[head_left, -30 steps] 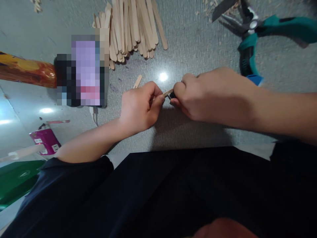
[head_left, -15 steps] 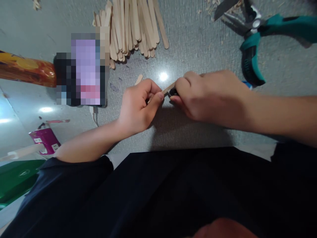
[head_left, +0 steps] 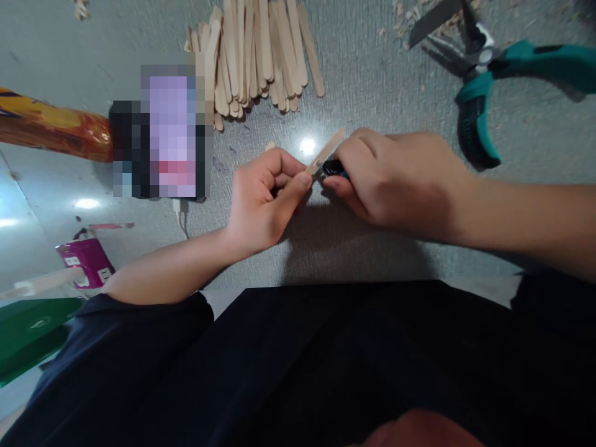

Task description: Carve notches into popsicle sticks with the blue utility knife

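Observation:
My left hand (head_left: 267, 202) pinches a wooden craft stick (head_left: 329, 148) between thumb and forefinger. The stick slants up to the right, its far end free beside my right knuckles. Closed in a fist, my right hand (head_left: 395, 177) grips a utility knife (head_left: 333, 167) with a black and blue handle; most of it is hidden in the palm. Its short blade end points left at the stick, close to my left fingertips; whether it touches the wood I cannot tell. Behind my left hand, the tip of another pale stick (head_left: 270, 146) shows.
Several craft sticks (head_left: 254, 56) lie in a pile at the back. Teal-handled pliers (head_left: 484, 56) and a grey blade (head_left: 433, 22) lie at the back right among shavings. A blurred phone (head_left: 170, 133) leans by an orange bottle (head_left: 56, 127). At left is a purple power adapter (head_left: 87, 262).
My right hand has shifted slightly right, uncovering more of the stick and the knife's black front. The stick now shows its upper end. The view has shifted a little.

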`<state>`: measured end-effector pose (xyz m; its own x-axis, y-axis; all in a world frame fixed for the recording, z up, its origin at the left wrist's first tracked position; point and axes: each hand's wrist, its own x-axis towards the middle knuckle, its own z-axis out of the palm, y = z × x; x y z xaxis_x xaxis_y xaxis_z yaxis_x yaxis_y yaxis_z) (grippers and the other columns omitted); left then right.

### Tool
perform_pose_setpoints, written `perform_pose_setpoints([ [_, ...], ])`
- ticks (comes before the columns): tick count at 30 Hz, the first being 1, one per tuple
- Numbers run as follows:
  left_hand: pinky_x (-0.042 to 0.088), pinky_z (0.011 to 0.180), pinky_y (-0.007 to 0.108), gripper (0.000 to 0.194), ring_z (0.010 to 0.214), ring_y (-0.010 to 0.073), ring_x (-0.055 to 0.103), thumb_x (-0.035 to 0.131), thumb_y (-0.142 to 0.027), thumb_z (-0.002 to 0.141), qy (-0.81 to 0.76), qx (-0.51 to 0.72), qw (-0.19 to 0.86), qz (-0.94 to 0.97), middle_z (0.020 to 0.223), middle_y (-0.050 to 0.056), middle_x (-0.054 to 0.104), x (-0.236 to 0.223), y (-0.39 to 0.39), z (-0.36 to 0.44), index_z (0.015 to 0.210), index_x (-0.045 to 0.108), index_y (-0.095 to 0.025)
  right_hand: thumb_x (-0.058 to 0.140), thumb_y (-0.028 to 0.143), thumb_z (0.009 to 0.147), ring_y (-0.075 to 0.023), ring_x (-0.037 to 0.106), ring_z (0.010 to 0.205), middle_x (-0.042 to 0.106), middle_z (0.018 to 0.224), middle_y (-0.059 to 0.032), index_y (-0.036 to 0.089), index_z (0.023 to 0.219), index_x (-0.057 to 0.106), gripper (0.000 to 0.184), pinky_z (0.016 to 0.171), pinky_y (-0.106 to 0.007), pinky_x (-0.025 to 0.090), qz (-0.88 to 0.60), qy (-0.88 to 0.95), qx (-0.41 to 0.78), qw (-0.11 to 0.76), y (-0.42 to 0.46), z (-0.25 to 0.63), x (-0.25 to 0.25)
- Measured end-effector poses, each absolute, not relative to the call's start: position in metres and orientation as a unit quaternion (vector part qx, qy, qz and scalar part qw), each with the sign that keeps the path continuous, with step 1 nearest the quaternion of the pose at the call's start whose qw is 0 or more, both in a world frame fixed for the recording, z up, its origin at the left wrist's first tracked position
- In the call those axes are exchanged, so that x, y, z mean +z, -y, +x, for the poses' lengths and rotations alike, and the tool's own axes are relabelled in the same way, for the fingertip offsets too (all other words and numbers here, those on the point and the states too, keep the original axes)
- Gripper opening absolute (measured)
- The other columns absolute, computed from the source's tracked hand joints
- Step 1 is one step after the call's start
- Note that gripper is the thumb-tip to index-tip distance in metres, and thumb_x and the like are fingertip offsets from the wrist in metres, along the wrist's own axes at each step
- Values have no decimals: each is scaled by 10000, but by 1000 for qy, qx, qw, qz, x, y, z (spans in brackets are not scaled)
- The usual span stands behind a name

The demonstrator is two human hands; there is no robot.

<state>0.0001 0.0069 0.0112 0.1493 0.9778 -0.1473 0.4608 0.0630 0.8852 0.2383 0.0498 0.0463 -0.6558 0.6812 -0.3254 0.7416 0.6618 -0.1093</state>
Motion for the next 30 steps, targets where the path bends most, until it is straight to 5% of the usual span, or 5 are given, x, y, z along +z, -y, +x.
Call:
perform_pose_setpoints([
  [5, 445, 558, 321, 463, 550, 144, 577, 671, -675, 1175, -589, 296, 447, 605, 637, -32, 579, 10, -8, 1, 953, 614, -273, 70, 579, 1255, -319, 724, 942, 763, 1343, -242, 122, 1493, 648, 774, 683, -410, 244, 417, -888, -139, 134, -50, 237, 47],
  [9, 427, 530, 326, 379, 508, 136, 537, 731, -545, 1135, -556, 312, 484, 600, 620, -29, 622, 14, -5, 2, 911, 603, -268, 49, 655, 1217, -361, 723, 1021, 741, 1412, -254, 142, 1553, 643, 854, 735, -426, 314, 457, -870, -160, 89, -53, 239, 50],
  [15, 554, 611, 351, 310, 563, 162, 657, 677, -504, 1187, -572, 307, 477, 592, 696, -10, 749, 14, -1, 3, 992, 630, -267, 55, 645, 1208, -365, 728, 1026, 752, 1458, -231, 190, 1645, 618, 846, 737, -420, 305, 453, -873, -151, 100, -57, 242, 51],
  [24, 533, 595, 293, 436, 560, 122, 672, 711, -634, 1198, -528, 372, 433, 629, 706, -32, 763, 1, -1, 3, 996, 666, -250, 311, 627, 1230, -316, 742, 907, 814, 1274, -220, 156, 1327, 737, 642, 649, -421, 207, 425, -886, -152, 104, -54, 239, 41],
  [30, 449, 492, 241, 408, 472, 86, 615, 771, -557, 1186, -468, 444, 435, 629, 649, -51, 739, -11, -5, 4, 954, 673, -236, 379, 682, 1233, -271, 667, 770, 820, 1195, -193, 201, 1218, 709, 583, 602, -407, 189, 429, -893, -134, 29, -55, 243, 32],
])
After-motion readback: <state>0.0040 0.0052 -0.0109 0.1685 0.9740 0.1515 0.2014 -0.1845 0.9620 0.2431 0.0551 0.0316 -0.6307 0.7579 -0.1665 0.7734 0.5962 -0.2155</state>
